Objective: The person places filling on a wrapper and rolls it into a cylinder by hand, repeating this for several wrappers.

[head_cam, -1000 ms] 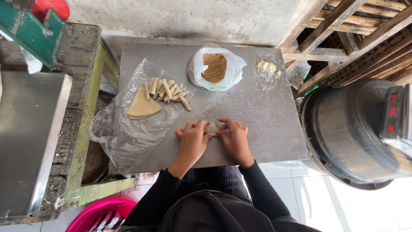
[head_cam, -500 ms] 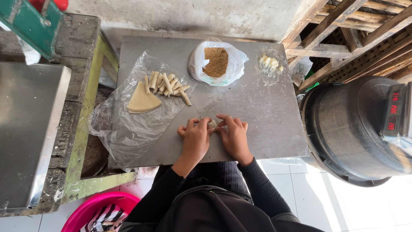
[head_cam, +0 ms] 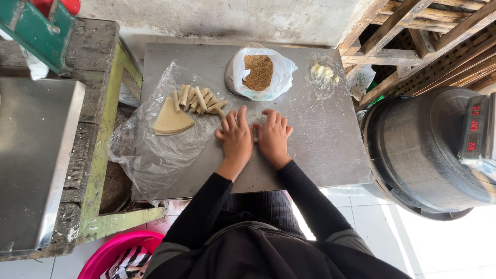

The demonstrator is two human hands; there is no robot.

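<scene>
left hand (head_cam: 236,138), right hand (head_cam: 272,137) flat over pale roll (head_cam: 254,138), mostly hidden.

A white plastic bag (head_cam: 261,72) of brown crumbs sits mid-table; a red-digit display (head_cam: 473,129) glows far right.

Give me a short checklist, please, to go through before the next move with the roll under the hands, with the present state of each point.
1. Both hands on the roll: left hand and right hand lie flat, side by side on the metal table. Ok.
2. Roll itself: almost hidden under the palms; its shape and tightness. Cannot tell.
3. Place for finished pieces: the pile of rolled sticks lies on the clear plastic sheet, beside the left hand. Ok.
4. Wrappers left: a stack of fan-shaped sheets lies by the sticks. Ok.
5. Filling: the open bag of brown crumbs stands beyond the hands. Ok.
6. Pale lump at the far right of the table: what it is. Cannot tell.
</scene>
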